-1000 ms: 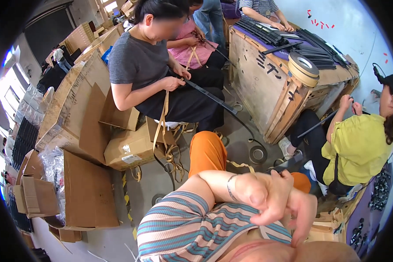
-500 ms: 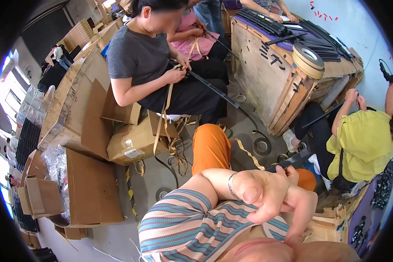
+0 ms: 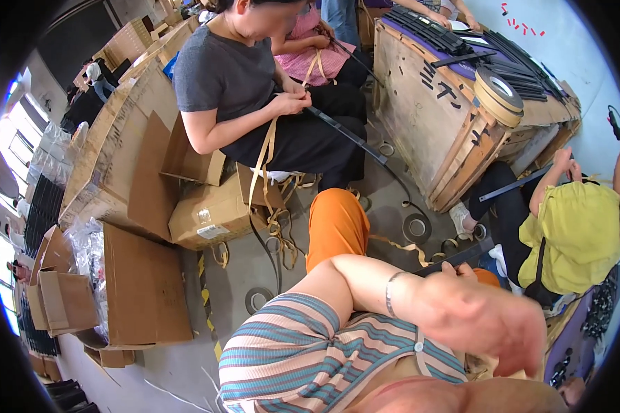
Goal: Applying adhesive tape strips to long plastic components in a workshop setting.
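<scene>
My left hand [image 3: 492,327], with a bracelet at its wrist, is raised in front of my striped top at the lower right. Its fingers are smeared by motion, so I cannot tell what, if anything, is in them. Just beyond it, fingertips of my right hand [image 3: 460,269] are closed on a flat black strip [image 3: 477,252] lying across my orange-clad lap. The rest of that hand is hidden behind the left one. A curling tan paper ribbon [image 3: 410,246] trails beside the strip's near end. My orange knee [image 3: 337,224] sticks out ahead.
A seated co-worker in grey [image 3: 220,69] handles another black strip [image 3: 344,134]. Another person in yellow [image 3: 572,230] sits at the right. Tape rolls [image 3: 499,95] stand on a wooden crate [image 3: 420,113]. Cardboard boxes [image 3: 148,289] lie left; a tape roll [image 3: 417,228] is on the floor.
My left hand has swung to the right, away from its place above my chest, and is blurred now. My right fingertips stay on the black strip. The view has shifted slightly.
</scene>
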`<state>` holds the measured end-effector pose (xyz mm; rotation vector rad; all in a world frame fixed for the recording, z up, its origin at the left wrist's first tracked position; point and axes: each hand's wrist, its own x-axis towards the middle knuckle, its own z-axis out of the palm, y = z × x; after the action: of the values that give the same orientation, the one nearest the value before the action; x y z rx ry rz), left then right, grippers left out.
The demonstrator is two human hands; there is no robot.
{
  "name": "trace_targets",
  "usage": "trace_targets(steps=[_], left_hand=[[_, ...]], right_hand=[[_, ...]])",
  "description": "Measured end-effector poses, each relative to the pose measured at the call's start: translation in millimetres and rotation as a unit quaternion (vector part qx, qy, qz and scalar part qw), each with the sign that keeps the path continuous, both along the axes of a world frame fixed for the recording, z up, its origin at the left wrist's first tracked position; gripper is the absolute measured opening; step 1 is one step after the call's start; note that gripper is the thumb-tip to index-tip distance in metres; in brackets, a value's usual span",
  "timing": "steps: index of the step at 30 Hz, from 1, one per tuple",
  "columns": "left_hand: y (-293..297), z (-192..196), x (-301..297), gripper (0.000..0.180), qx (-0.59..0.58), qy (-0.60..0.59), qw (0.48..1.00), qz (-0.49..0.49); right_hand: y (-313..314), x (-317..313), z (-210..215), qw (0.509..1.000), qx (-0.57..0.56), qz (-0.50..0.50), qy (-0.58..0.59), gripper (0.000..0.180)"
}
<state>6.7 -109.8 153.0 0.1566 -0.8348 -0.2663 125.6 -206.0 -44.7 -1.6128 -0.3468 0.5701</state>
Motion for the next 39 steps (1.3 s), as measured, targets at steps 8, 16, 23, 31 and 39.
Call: trace_targets(steps=[8,16,23,31,39], left_hand=[[-15,-41,11,0.034,0.265,-0.243,0.929,0.084],[67,-143,11,0.019,0.615,0.077,0.546,0.564],[94,-180,-25,0.017,0.631,0.29,0.532,0.484],[85,-179,-4,0.011,0.652,0.201,0.461,0.567],[81,-189,-8,0.024,0.62,0.057,0.444,0.645]], right_hand=[[6,-15,32,0.999,0.021,0.012,-0.035,0.013],[9,-10,32,0.999,0.022,0.009,-0.049,0.013],[14,-2,27,0.999,0.023,0.016,-0.022,0.014],[22,-3,30,0.999,0.034,0.02,-0.026,0.014],[26,-8,35,0.997,0.035,0.038,-0.051,0.013]])
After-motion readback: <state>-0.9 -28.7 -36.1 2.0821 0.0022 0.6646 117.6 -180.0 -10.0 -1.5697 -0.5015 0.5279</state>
